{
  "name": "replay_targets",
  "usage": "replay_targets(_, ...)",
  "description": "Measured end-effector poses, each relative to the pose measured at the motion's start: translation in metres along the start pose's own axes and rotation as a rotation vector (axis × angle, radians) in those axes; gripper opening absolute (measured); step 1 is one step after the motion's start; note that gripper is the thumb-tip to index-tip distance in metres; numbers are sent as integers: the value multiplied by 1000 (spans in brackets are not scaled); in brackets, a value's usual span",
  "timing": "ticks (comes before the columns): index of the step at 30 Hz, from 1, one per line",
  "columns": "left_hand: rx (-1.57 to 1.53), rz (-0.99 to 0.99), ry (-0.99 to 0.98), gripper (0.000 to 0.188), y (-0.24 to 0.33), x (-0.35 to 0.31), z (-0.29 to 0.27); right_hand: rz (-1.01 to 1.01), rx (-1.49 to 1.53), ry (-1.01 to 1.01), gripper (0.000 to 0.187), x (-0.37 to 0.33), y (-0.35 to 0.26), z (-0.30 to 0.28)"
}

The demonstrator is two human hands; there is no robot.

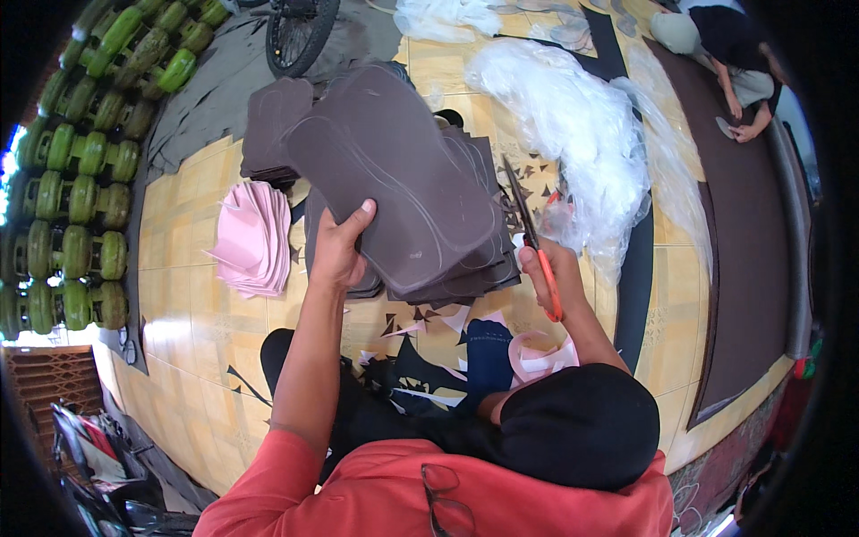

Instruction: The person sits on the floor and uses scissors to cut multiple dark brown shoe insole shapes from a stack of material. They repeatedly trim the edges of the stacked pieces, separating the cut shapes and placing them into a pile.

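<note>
A dark brown flat piece (394, 152) with rounded corners and pale curved outlines is pinched in my left hand (340, 249), thumb on top, at its near left edge. It is tilted over a stack of similar dark sheets (474, 268), hiding much of it. To the right of the piece, my right hand (557, 268) grips scissors (530, 215) with orange handles. Their blades point away from me, apart from the piece; whether they are parted is hard to see. A pile of pink sheets (253, 237) lies left of my left hand.
Clear plastic sheeting (564, 143) is heaped at the right, and small dark scraps (420, 318) litter the tiles. Green gas cylinders (80, 201) are stacked at the left. A bicycle wheel (301, 36) stands far back. Another person (729, 54) works beside a long brown sheet (747, 242).
</note>
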State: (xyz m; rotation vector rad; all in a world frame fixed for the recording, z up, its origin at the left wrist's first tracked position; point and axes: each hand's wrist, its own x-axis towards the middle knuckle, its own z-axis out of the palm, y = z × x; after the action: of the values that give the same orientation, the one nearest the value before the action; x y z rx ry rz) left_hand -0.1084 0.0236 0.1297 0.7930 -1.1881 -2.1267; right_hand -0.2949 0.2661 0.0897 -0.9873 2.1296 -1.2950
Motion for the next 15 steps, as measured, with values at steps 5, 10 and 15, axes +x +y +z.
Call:
replay_targets(5, 117, -138, -41, 47, 6, -9, -5, 7, 27, 63, 43, 7, 6, 1)
replay_targets(10, 210, -234, -106, 48, 2, -13, -13, -3, 5, 52, 41, 8, 1, 1)
replay_targets(15, 243, -278, -123, 51, 3, -19, -18, 0, -7, 81, 38, 10, 0, 5)
